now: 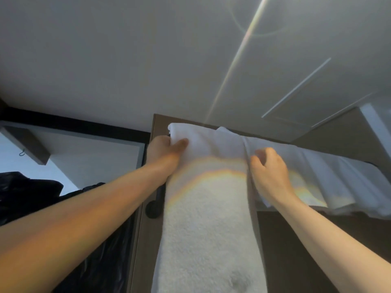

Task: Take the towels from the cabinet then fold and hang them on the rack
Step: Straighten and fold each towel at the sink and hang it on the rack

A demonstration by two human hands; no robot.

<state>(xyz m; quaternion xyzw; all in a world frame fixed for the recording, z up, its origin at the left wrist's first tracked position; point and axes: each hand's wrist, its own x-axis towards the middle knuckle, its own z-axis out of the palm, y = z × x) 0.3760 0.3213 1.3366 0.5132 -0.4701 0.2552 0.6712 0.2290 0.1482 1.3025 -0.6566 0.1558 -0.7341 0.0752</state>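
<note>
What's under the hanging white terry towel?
A brown wooden panel shows beside the white terry towel; a black handle peeks out left. Whatever it drapes over is covered.

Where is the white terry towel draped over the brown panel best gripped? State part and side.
Grip the white terry towel at both side edges near the fold over the brown panel, from below and in front: it is wide, and its tail hangs free.

Light: dim daylight is coming from far left of the fingers (182, 142).
Flare: a rainbow arc is glowing on the towel (207, 229) below the fingers; a streak is running above.
Focus: all is looking soft.
</note>
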